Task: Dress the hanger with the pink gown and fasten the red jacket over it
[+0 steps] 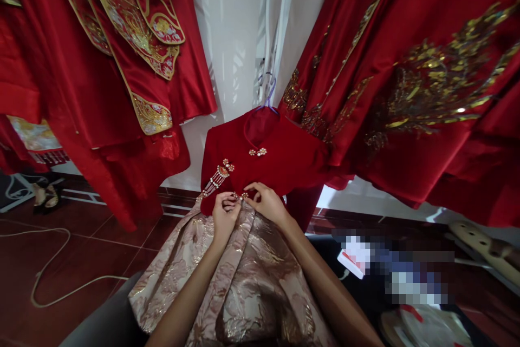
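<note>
The right hand [266, 202] pinches the flower clasp [242, 196], probably for steadiness, just beside the curled left hand [225, 210], whose grip I cannot tell; above both, a hanger [268, 100] supports the red garment [284, 155].

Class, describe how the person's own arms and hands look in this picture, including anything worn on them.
The slender left hand and slender right hand are ungloved. The slim left forearm and slim right forearm are bare: no sleeve, watch or bracelet shows. Nail details are too small to tell.
</note>
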### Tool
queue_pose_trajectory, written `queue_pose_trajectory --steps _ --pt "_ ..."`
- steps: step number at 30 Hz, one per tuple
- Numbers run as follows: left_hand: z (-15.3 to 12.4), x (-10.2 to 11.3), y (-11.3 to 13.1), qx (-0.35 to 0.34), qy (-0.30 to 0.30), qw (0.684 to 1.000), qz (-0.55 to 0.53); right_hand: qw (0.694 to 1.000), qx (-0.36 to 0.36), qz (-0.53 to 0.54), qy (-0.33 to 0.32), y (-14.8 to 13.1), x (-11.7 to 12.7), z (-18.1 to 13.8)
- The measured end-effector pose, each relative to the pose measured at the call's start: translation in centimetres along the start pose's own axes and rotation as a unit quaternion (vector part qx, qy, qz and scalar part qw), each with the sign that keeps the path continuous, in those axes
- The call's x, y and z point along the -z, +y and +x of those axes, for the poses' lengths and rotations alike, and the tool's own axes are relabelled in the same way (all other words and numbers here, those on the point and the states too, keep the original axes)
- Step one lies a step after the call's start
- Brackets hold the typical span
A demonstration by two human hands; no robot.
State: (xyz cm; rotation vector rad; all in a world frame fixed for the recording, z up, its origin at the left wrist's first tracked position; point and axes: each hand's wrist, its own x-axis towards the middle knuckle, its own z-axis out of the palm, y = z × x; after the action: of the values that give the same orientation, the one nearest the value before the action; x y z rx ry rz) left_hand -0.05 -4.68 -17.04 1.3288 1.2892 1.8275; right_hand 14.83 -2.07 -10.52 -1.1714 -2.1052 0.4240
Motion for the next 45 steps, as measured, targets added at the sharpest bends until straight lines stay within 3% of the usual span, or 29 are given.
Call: queue_pose_trajectory --steps 5,11,20,25,45 --pt "-0.2 0.4 0.7 -0.039 0.057 0.995 0.069 0.999 0.017 0.008 0.026 -0.2 2.3 0.0" --pt "-0.7 0.4 1.3 -0.093 0.001 0.982 0.163 0.998 0.018 0.03 0.058 -0.9 4.2 0.0" --pt "-0.6 0.6 0.9 -0.119 -0.045 0.972 0.2 0.997 0.014 0.076 -0.027 0.1 1.4 0.0" --pt "-0.5 0.6 0.4 -0.106 -0.04 0.977 0.181 0.997 0.028 0.069 -0.02 0.5 0.4 0.2" --pt "-0.7 0.5 0.6 -0.059 -0.057 0.988 0.135 0.995 0.03 0.091 -0.022 0.0 0.5 0.1"
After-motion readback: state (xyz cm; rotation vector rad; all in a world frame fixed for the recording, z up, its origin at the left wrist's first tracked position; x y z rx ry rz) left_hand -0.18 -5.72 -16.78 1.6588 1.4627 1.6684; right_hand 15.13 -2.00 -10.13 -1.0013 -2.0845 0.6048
